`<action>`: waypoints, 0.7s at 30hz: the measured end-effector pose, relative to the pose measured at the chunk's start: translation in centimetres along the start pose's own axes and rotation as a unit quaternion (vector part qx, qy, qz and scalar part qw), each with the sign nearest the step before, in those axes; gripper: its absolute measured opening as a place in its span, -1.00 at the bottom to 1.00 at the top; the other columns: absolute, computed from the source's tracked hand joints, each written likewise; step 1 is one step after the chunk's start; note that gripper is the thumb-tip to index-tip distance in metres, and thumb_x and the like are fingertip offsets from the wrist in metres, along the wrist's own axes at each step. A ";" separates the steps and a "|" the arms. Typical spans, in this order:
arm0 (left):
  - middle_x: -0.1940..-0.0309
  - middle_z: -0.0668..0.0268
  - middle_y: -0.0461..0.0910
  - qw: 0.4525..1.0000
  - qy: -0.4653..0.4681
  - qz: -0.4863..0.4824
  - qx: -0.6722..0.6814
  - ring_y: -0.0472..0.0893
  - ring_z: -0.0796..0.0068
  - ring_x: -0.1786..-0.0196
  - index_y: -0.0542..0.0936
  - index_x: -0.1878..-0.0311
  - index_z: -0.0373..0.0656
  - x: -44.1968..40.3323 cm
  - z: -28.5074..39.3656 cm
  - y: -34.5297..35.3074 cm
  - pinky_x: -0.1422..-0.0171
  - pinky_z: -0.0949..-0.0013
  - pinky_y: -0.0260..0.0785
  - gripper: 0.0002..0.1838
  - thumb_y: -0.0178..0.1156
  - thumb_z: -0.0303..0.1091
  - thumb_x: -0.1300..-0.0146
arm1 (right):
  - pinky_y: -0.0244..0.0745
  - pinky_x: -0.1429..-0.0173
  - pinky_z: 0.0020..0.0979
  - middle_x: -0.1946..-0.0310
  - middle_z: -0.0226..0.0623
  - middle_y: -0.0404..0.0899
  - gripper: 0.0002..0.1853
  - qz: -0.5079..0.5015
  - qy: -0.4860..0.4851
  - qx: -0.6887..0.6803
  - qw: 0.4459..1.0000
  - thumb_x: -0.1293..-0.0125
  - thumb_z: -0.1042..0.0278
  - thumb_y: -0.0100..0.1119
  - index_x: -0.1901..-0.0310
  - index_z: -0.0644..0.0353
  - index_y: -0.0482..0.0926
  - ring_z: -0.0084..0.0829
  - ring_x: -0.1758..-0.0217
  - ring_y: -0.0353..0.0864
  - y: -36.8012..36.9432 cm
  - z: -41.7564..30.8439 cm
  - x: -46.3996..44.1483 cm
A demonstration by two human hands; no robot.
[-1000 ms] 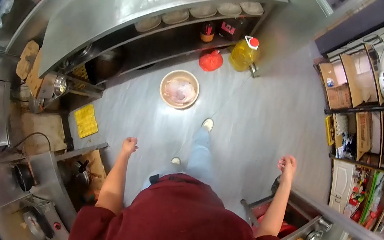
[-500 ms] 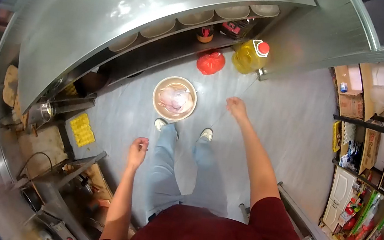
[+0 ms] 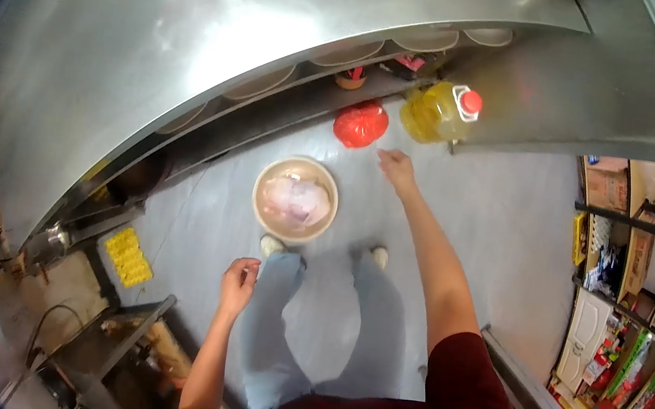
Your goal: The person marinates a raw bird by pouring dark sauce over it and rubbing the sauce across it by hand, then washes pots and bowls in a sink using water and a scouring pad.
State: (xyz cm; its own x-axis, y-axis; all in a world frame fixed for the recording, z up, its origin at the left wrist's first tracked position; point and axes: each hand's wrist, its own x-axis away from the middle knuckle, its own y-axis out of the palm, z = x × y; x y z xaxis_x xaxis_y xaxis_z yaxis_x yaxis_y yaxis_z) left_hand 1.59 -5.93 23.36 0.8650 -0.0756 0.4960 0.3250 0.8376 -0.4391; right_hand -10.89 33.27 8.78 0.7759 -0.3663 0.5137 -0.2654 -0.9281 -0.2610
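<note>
A cream-coloured basin [image 3: 258, 210] stands on the floor in front of my feet, with a pale plucked bird [image 3: 296, 200] lying in it. My left hand [image 3: 238, 284] hangs in the air below and left of the basin, fingers loosely curled and nothing visible in them. Reaching forward, my right hand [image 3: 396, 171] is above the floor, fingers loosely extended and empty. Nearest to it is a knotted red plastic bag [image 3: 360, 124], just beyond the fingertips with no contact that I can make out. Beside the bag stands a large jug of yellow oil [image 3: 428, 114] with a red cap.
A steel counter [image 3: 199, 44] curves overhead, with bowls [image 3: 426, 41] and jars on the shelf beneath it. A yellow egg-tray-like piece [image 3: 127, 257] lies on the floor at left. Loaded shelves [image 3: 631, 247] stand at right, and a metal rail [image 3: 542, 402] is by my right side.
My view has moved nearer the counter and basin. My body leans forward with knees more bent and feet wider apart. My right hand has moved closer to the red bag.
</note>
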 end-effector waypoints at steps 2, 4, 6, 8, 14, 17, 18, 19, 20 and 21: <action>0.39 0.29 0.53 1.000 0.003 0.019 0.004 0.49 0.58 0.50 0.55 0.22 -0.23 -3.9 -0.9 2.1 0.43 0.49 0.32 -0.83 0.05 -0.36 -0.25 | 0.37 0.29 -0.46 0.51 -0.31 0.51 -0.67 0.053 -0.148 0.005 0.988 -0.11 0.12 0.21 0.39 0.29 0.52 -0.45 0.43 0.47 2.9 -1.7 -6.7; 0.38 0.29 0.52 0.999 0.010 0.032 0.010 0.50 0.55 0.48 0.55 0.22 -0.23 -7.0 -1.7 3.9 0.41 0.48 0.33 -0.84 0.05 -0.37 -0.25 | 0.38 0.18 -0.39 0.42 -0.23 0.54 -0.62 0.088 -0.219 0.020 0.972 -0.06 0.11 0.26 0.35 0.34 0.52 -0.37 0.32 0.51 5.3 -4.1 -11.7; 0.38 0.26 0.53 0.998 0.025 0.047 0.022 0.51 0.48 0.46 0.55 0.22 -0.23 -9.9 -1.6 6.6 0.38 0.46 0.35 -0.85 0.06 -0.39 -0.24 | 0.40 0.12 -0.32 0.33 -0.12 0.57 -0.59 0.105 -0.293 0.047 0.949 0.00 0.10 0.30 0.29 0.32 0.53 -0.23 0.23 0.54 7.7 -4.2 -18.6; 0.38 0.22 0.53 0.994 0.102 0.043 -0.017 0.53 0.39 0.43 0.55 0.23 -0.23 -12.3 -2.5 8.6 0.34 0.43 0.37 -0.85 0.06 -0.39 -0.23 | 0.42 0.10 -0.28 0.32 -0.04 0.57 -0.55 0.122 -0.345 0.086 0.927 0.06 0.08 0.34 0.24 0.27 0.53 -0.08 0.20 0.55 9.6 -3.9 -23.5; 0.37 0.18 0.54 0.971 0.207 0.090 -0.084 0.57 0.25 0.37 0.56 0.27 -0.21 -16.1 -6.4 11.2 0.29 0.34 0.40 -0.88 0.08 -0.42 -0.20 | 0.40 0.46 -0.44 0.61 -0.35 0.52 -0.64 -0.026 -0.310 -0.192 0.931 -0.04 0.07 0.32 0.34 0.22 0.56 -0.43 0.56 0.50 10.6 -4.3 -24.9; 0.38 0.19 0.55 0.954 0.221 0.155 -0.128 0.57 0.25 0.37 0.57 0.27 -0.21 -14.4 -7.5 11.4 0.29 0.32 0.40 -0.89 0.08 -0.44 -0.19 | 0.23 0.54 -0.56 0.66 -0.48 0.43 -0.71 -0.063 -0.296 -0.180 0.936 -0.13 0.12 0.26 0.53 0.15 0.48 -0.64 0.63 0.33 10.6 -4.1 -21.2; 0.39 0.19 0.56 0.949 0.230 0.176 -0.124 0.57 0.25 0.37 0.57 0.27 -0.21 -13.2 -6.8 11.0 0.29 0.31 0.41 -0.89 0.08 -0.44 -0.19 | 0.19 0.55 -0.54 0.69 -0.48 0.40 -0.68 -0.107 -0.328 -0.105 0.933 -0.12 0.14 0.26 0.59 0.16 0.46 -0.63 0.67 0.26 10.0 -3.8 -19.5; 0.39 0.20 0.56 0.940 0.247 0.198 -0.123 0.57 0.24 0.37 0.57 0.27 -0.21 -12.6 -5.9 10.4 0.30 0.31 0.41 -0.88 0.07 -0.44 -0.19 | 0.16 0.55 -0.52 0.72 -0.50 0.36 -0.66 -0.085 -0.323 -0.012 0.943 -0.09 0.16 0.28 0.64 0.18 0.43 -0.62 0.67 0.25 9.5 -3.2 -16.3; 0.38 0.19 0.55 0.930 0.273 0.219 -0.115 0.57 0.23 0.36 0.57 0.25 -0.21 -12.5 -5.8 10.0 0.28 0.30 0.41 -0.87 0.07 -0.44 -0.19 | 0.17 0.55 -0.51 0.74 -0.51 0.34 -0.64 -0.089 -0.369 -0.029 0.925 -0.09 0.17 0.28 0.67 0.20 0.41 -0.64 0.66 0.25 9.5 -1.9 -15.3; 0.36 0.19 0.55 0.919 0.298 0.235 -0.105 0.56 0.22 0.34 0.56 0.22 -0.21 -12.8 -6.3 10.1 0.27 0.30 0.41 -0.86 0.07 -0.44 -0.19 | 0.18 0.54 -0.52 0.73 -0.52 0.35 -0.62 -0.111 -0.343 -0.008 0.933 -0.10 0.17 0.28 0.68 0.21 0.40 -0.67 0.63 0.27 8.6 -1.6 -12.7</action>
State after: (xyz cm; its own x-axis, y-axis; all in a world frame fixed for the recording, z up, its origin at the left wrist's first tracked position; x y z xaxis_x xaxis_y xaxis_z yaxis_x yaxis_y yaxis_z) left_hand -3.83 0.14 7.87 0.9643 -0.0680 -0.2559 -0.1249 0.7352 -0.6663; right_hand -23.97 29.86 1.36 0.9949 -0.0411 -0.0921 -0.0585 -0.9790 -0.1954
